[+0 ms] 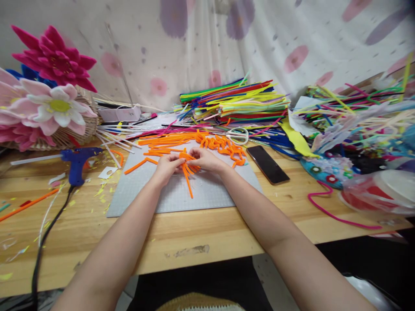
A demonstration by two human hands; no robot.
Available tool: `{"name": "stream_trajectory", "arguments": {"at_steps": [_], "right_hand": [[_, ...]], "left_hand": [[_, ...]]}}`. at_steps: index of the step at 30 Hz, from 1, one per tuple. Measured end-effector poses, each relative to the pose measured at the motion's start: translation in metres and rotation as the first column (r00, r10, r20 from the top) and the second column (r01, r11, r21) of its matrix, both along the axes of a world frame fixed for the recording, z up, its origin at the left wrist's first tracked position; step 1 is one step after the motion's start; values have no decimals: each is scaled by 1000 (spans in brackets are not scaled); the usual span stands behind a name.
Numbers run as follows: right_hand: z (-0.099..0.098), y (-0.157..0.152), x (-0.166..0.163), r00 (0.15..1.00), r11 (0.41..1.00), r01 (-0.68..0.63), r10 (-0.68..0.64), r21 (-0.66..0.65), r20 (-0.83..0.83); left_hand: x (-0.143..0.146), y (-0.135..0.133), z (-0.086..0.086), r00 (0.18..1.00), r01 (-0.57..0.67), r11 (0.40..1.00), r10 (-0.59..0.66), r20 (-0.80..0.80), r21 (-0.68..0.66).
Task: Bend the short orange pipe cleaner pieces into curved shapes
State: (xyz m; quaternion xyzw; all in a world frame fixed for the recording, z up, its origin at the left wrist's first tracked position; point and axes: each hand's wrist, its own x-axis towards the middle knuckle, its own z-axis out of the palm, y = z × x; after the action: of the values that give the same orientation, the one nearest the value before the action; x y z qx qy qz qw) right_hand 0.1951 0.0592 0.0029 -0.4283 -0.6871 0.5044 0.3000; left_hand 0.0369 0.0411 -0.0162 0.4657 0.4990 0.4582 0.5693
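Observation:
Both hands meet over a grey cutting mat, fingers closed on a bunch of orange pipe cleaners. My left hand pinches the bunch from the left side. My right hand grips its upper right part, with fingertips partly hidden behind the stems. Several loose ends hang down toward me. Behind the hands lie straight orange pipe cleaners. To their right is a heap of bent, wavy orange pipe cleaners.
A blue glue gun with a black cord lies left. Scissors and a phone are right of the mat. Stacked coloured pipe cleaners line the back. Felt-like flowers stand far left; a plastic-wrapped tub sits right.

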Motion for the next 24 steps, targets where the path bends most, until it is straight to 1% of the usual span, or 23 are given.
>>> {"name": "stream_trajectory", "arguments": {"at_steps": [3, 5, 9, 11, 13, 15, 16, 19, 21, 24], "right_hand": [[4, -3, -1, 997, 1000, -1, 1, -7, 72], [5, -3, 0, 995, 999, -31, 34, -26, 91], [4, -2, 2, 995, 993, -86, 90, -76, 49], [3, -1, 2, 997, 993, -65, 67, -98, 27], [3, -1, 2, 999, 987, -48, 49, -153, 2], [6, -3, 2, 998, 978, -65, 62, -196, -21], [7, -4, 3, 997, 978, -83, 80, -192, -22], [13, -8, 3, 993, 986, -113, 117, -122, 22], [16, -9, 3, 993, 991, -91, 97, -98, 60], [14, -8, 3, 996, 993, -34, 43, -111, 73]], "left_hand": [[0, -1, 1, 1000, -10, 1000, 10, -6, 13], [0, -1, 2, 1000, -9, 1000, 9, -11, 12], [0, -1, 3, 1000, -16, 1000, 16, -17, -4], [-1, -1, 2, 999, -10, 1000, 10, -34, -3], [-1, -1, 2, 998, 6, 1000, -6, -57, 1], [-1, 0, 1, 997, 11, 1000, -10, -78, 10], [-1, 0, 1, 996, 6, 1000, -5, -88, 16], [-1, 0, 1, 993, -12, 1000, 15, -114, 29], [-1, -1, 1, 992, -3, 1000, 6, -124, 27], [-1, -1, 2, 993, 26, 1000, -24, -116, 17]]}}
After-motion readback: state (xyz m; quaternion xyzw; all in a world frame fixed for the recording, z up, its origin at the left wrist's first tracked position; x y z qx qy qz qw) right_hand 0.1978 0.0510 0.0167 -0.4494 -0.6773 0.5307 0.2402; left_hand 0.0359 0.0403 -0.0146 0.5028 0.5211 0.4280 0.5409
